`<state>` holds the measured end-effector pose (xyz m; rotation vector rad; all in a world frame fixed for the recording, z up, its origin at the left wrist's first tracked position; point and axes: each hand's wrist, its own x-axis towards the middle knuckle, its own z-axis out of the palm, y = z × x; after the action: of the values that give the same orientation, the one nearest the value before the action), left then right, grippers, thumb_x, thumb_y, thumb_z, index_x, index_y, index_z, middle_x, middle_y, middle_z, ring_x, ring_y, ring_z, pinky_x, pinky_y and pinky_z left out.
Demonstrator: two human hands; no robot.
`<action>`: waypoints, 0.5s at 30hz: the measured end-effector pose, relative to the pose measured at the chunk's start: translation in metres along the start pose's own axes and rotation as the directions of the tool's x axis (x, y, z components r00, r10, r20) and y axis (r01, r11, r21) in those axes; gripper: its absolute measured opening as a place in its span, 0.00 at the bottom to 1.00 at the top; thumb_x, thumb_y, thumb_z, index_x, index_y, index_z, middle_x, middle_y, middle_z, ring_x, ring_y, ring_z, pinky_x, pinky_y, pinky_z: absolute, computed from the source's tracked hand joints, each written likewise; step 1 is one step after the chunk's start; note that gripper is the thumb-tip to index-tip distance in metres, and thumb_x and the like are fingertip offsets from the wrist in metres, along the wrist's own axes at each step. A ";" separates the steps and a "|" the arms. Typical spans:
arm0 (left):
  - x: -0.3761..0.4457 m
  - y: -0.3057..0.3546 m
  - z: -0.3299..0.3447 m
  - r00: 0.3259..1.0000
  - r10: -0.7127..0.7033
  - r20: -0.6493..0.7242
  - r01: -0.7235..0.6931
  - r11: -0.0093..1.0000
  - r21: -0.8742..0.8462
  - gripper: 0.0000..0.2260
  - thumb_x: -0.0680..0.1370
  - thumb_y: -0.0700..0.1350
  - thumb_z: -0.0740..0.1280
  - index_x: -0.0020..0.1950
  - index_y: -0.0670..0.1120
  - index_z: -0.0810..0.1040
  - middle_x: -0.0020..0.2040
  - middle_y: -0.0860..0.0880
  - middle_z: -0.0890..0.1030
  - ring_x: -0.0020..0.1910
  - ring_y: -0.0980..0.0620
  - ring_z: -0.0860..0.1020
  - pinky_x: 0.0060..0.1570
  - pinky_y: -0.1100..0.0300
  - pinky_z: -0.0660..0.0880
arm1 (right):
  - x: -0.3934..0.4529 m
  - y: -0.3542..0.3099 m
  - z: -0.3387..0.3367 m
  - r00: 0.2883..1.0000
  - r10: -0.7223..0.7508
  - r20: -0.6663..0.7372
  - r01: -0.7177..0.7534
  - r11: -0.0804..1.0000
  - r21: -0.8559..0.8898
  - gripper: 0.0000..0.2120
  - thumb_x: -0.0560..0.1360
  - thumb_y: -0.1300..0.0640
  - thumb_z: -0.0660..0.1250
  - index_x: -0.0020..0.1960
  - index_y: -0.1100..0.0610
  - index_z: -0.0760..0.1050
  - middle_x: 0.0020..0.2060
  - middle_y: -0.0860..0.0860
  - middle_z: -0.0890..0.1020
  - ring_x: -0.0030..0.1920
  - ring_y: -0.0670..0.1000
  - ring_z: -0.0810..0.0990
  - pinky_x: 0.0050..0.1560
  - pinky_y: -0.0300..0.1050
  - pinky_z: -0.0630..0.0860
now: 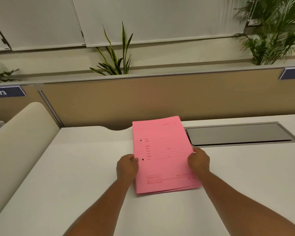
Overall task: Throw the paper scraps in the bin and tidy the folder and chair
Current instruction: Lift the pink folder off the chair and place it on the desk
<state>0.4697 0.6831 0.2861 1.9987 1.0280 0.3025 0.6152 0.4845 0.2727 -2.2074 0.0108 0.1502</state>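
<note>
Desk [75, 167]: both hands' grip flanking folder [162, 150].

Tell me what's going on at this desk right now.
A person is holding a closed pink folder by its two long edges, the left hand on one side and the right hand on the other. It sits over a white desk, near the grey cable hatch by the partition. No paper scraps, bin or chair are in view, so this looks like the folder-tidying step.
</note>
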 end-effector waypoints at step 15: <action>0.038 -0.008 0.017 0.999 -0.025 -0.042 0.031 0.989 0.143 0.09 0.78 0.42 0.64 0.46 0.43 0.84 0.45 0.46 0.85 0.39 0.47 0.78 0.41 0.59 0.71 | 0.025 -0.005 0.031 0.996 -0.079 0.034 0.086 0.917 -0.389 0.11 0.76 0.66 0.58 0.55 0.65 0.75 0.54 0.61 0.75 0.50 0.62 0.79 0.51 0.53 0.77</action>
<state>0.4982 0.7043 0.2638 2.1120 1.1298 0.2607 0.6373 0.5140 0.2556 -2.6006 -0.1335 0.1331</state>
